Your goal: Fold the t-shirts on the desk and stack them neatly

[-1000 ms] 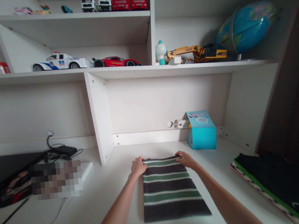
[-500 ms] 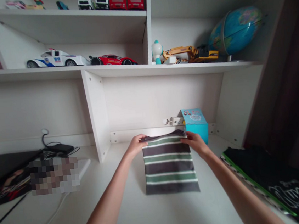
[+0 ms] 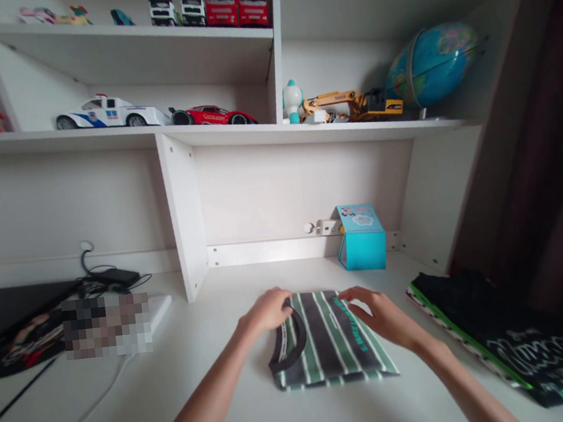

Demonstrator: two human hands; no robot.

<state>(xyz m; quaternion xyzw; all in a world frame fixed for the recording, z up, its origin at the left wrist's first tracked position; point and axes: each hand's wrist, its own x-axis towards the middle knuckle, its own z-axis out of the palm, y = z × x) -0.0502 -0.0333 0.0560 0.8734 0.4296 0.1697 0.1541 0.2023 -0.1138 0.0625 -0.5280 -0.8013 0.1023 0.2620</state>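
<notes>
One left hand [image 3: 268, 310] pinches the far edge by the collar [image 3: 302, 338]; the right hand [image 3: 380, 313] hovers loosely open by the lettering [image 3: 352, 324]. The striped crew-neck T-shirt [image 3: 321, 341] lies folded on the desk [image 3: 221, 398]. Looks like a straightening step, with light smoothing called for next. That teal print? Too blurred; same for the white script [image 3: 542, 353] on the black garment [image 3: 451, 294].

Both forearms [image 3: 204, 387] angled forward, left hand [image 3: 266, 310] loosely curled, right hand [image 3: 386, 316] arched and parted.
</notes>
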